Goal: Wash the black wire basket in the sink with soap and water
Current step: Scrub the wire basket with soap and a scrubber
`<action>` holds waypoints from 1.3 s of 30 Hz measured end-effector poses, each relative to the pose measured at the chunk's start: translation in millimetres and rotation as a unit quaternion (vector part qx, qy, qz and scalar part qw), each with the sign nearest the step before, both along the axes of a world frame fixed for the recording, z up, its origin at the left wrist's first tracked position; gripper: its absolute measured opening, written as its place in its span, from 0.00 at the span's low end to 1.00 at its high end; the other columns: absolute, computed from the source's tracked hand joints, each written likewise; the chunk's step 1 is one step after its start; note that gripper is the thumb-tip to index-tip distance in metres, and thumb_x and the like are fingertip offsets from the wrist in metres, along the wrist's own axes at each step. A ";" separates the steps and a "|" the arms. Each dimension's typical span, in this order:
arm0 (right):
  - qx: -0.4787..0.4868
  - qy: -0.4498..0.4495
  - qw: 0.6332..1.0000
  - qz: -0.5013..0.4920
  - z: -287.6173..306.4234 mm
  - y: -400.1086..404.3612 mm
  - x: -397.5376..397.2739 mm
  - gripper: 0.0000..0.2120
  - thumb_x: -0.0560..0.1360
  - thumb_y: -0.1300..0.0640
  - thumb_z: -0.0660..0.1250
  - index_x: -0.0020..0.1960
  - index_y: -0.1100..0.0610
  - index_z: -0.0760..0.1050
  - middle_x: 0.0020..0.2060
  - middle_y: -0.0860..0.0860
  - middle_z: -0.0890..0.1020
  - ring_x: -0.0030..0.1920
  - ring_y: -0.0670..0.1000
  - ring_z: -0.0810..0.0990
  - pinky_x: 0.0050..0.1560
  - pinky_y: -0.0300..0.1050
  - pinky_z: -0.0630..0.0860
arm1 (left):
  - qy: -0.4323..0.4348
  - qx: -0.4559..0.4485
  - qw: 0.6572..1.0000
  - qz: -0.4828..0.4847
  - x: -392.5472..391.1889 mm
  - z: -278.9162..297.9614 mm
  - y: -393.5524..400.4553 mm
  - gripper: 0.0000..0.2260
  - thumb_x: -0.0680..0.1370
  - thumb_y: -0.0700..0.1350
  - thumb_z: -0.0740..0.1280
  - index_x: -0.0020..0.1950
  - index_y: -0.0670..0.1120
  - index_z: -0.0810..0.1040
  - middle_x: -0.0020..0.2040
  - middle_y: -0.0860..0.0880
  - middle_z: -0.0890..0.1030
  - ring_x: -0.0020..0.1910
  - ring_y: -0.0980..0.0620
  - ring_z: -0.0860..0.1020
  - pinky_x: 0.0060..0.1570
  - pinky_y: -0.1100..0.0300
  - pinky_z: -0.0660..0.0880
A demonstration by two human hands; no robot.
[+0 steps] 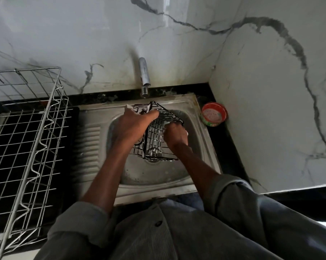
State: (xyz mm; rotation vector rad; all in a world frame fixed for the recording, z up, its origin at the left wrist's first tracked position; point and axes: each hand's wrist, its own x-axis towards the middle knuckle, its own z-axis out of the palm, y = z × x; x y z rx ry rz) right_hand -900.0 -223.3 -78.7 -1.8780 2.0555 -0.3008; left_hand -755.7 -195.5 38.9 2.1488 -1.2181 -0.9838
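Gripping black wire basket [159, 134] over sink [203, 139]: left hand [134, 126]; right hand [175, 136] fisted inside; soap tub [213, 114] near.

From my feed the sink [199, 132] is dull brushed steel with a ribbed drain side, kinda water-stained. The basket [154, 136] is thin black-coated wire, wet and shiny with suds. The tap [144, 76] looks like polished chrome. The rack [27, 128] is bare silvery wire. The wall [83, 34] is glossy veined marble, the desk [226, 156] dark polished stone. My sleeves [233, 194] are ribbed grey cloth.

No text is readable, even on the blurred red tub [214, 114].
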 end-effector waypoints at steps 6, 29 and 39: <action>-0.035 0.066 0.996 -0.049 -9.2 14.2 -13.4 0.13 0.79 0.65 0.61 0.60 0.58 0.80 0.57 0.58 0.81 0.53 0.61 0.84 0.48 0.53 0.79 | 0.001 -0.010 1.000 0.013 1.9 2.0 -4.2 0.53 0.61 0.75 0.66 0.79 0.45 0.65 0.71 0.43 0.77 0.66 0.41 0.77 0.65 0.45 0.75; 0.082 -0.033 0.996 0.003 2.1 -6.9 -1.9 0.09 0.75 0.56 0.68 0.54 0.55 0.84 0.53 0.56 0.85 0.54 0.58 0.84 0.53 0.49 0.80 | 0.024 -0.044 0.999 0.020 6.6 1.0 -20.7 0.51 0.64 0.70 0.68 0.80 0.44 0.63 0.73 0.43 0.75 0.63 0.45 0.76 0.64 0.51 0.74; 0.140 -0.026 0.989 0.050 5.5 -3.9 4.5 0.11 0.72 0.55 0.73 0.54 0.53 0.83 0.56 0.56 0.84 0.56 0.56 0.84 0.54 0.49 0.81 | 0.017 -0.077 0.996 0.034 9.0 -0.9 -19.4 0.50 0.65 0.68 0.70 0.80 0.43 0.63 0.69 0.43 0.78 0.59 0.46 0.78 0.57 0.56 0.76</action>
